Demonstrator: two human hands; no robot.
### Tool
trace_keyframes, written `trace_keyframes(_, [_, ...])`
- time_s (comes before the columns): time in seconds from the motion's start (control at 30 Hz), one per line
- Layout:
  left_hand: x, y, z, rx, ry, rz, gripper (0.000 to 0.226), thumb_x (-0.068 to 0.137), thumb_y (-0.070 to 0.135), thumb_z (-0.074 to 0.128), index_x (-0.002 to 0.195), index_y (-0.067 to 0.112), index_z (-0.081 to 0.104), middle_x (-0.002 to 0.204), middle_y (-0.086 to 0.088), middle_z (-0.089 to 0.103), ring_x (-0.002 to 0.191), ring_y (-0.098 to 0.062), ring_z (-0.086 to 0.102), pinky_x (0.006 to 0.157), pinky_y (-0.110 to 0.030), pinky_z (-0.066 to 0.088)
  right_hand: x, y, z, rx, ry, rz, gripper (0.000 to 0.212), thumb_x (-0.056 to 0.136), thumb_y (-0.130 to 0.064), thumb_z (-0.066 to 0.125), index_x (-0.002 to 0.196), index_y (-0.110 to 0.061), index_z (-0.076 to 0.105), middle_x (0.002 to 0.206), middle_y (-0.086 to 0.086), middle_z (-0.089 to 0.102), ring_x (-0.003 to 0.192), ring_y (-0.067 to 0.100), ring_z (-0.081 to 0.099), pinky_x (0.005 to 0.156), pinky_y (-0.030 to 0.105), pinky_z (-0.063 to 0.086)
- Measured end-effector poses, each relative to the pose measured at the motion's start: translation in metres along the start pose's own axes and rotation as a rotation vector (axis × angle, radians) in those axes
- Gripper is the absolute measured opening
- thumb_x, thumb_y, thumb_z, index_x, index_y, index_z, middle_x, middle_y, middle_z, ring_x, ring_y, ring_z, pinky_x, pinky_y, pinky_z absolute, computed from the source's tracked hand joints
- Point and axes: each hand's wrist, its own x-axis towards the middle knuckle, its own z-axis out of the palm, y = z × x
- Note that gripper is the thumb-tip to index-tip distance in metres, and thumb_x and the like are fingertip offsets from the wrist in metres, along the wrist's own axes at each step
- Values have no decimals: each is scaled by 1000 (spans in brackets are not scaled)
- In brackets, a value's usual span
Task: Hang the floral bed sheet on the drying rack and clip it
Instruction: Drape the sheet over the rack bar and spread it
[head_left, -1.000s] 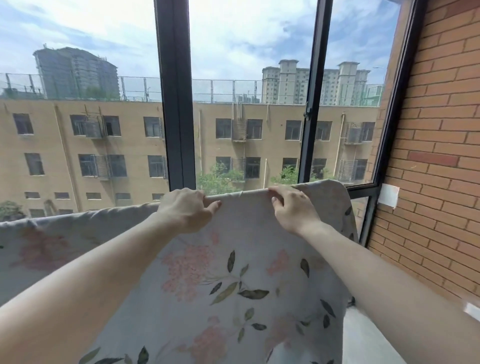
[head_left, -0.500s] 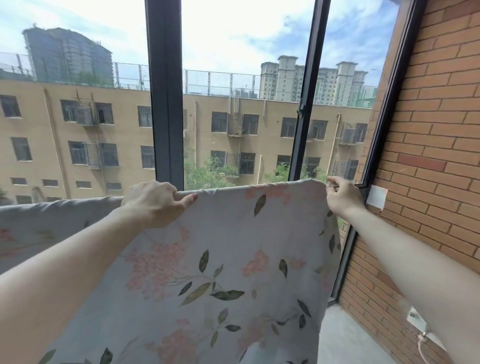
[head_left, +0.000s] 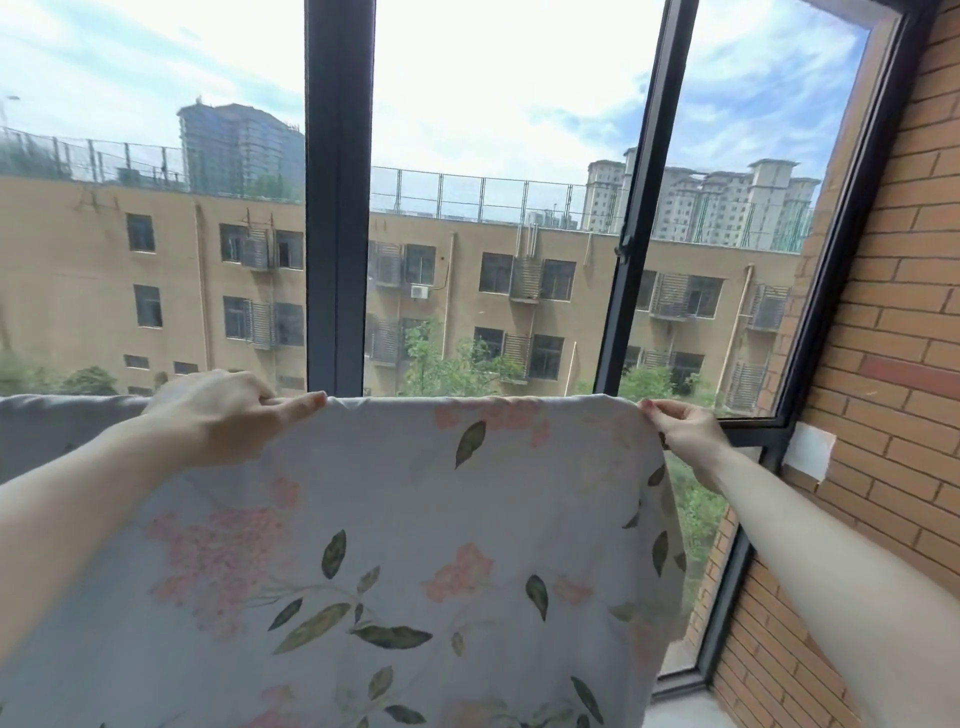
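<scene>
The floral bed sheet (head_left: 415, 519), pale with pink blossoms and green leaves, hangs draped over a horizontal support that is hidden beneath it. Its top fold runs level across the view and continues left in shadow. My left hand (head_left: 223, 415) grips the top fold left of centre, thumb pointing right along the edge. My right hand (head_left: 680, 428) pinches the sheet's top right corner. The cloth between the two hands is stretched flat. No clips are visible.
A dark-framed window (head_left: 340, 208) stands right behind the sheet, with a tan building outside. A brick wall (head_left: 893, 364) closes the right side, carrying a small white plate (head_left: 808, 451). A strip of pale floor (head_left: 680, 717) shows at bottom right.
My right hand slid right along the top fold from near the centre to the sheet's right corner, pulling the cloth flat. The left hand kept its grip. The view tilted up slightly.
</scene>
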Motion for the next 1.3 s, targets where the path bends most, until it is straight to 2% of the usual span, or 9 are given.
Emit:
trace_keyframes(0.17, [-4, -14, -5, -26, -38, -61, 112, 55, 107, 3, 73, 23, 75, 70, 7, 73, 72, -15, 67, 70, -31, 53, 15, -4, 4, -14, -101, -52, 13, 92, -38, 77, 92, -25, 78, 102, -1, 78, 100, 18, 71, 91, 39, 59])
trace_keyframes(0.33, [-2, -2, -9, -19, -102, -96, 107, 54, 107, 5, 68, 24, 71, 59, 4, 69, 64, -16, 69, 69, -30, 54, 44, -37, 9, -33, 54, -168, 18, 95, -35, 74, 102, -20, 80, 93, -11, 72, 92, 14, 65, 72, 20, 49])
trace_keyframes(0.57, [13, 26, -10, 35, -194, -258, 90, 81, 92, 14, 83, 26, 75, 87, 2, 72, 82, -17, 66, 83, -33, 50, 114, -110, 39, -103, 273, -337, 26, 97, -33, 70, 109, -13, 81, 113, 5, 78, 109, 23, 70, 99, 25, 50])
trace_keyframes(0.63, [15, 30, -10, 38, -212, -299, 83, 89, 87, 17, 85, 26, 72, 88, 2, 70, 82, -16, 63, 81, -34, 48, 128, -106, 56, -214, 256, -327, 24, 97, -33, 69, 106, -15, 82, 114, 8, 78, 111, 28, 70, 98, 28, 50])
trace_keyframes(0.73, [18, 34, -10, 52, -225, -352, 71, 97, 78, 21, 94, 29, 71, 92, 4, 67, 84, -16, 60, 75, -33, 43, 142, -68, 79, -581, 81, -201, 22, 97, -36, 68, 103, -20, 81, 112, 9, 76, 103, 33, 70, 89, 33, 53])
trace_keyframes(0.9, [22, 32, -9, 108, -267, -399, 64, 98, 71, 24, 116, 26, 67, 120, -5, 65, 102, -26, 59, 83, -36, 43, 148, -30, 98, -1041, -546, 49, 35, 88, -30, 78, 117, -11, 75, 116, 7, 73, 103, 25, 70, 94, 40, 59])
trace_keyframes(1.0, [22, 33, -9, 109, -277, -407, 65, 98, 70, 23, 122, 25, 64, 133, -6, 63, 105, -27, 56, 86, -37, 42, 122, -62, 97, -971, -560, -102, 36, 87, -47, 77, 105, -16, 77, 104, 0, 76, 96, 22, 73, 88, 41, 62])
trace_keyframes(1.17, [24, 41, -9, 126, -285, -407, 60, 98, 64, 23, 122, 23, 59, 132, -8, 62, 104, -29, 55, 88, -38, 43, 28, -127, 127, -518, -734, -334, 32, 103, -42, 58, 95, -19, 79, 97, -5, 78, 89, 11, 74, 78, 28, 59])
trace_keyframes(1.3, [20, 41, -15, 86, -294, -427, 62, 96, 63, 26, 129, 23, 61, 138, -8, 61, 113, -31, 56, 96, -40, 43, -37, -127, 163, -675, -770, -550, 55, 106, -55, 40, 69, -17, 57, 79, 2, 65, 73, 24, 61, 65, 35, 46])
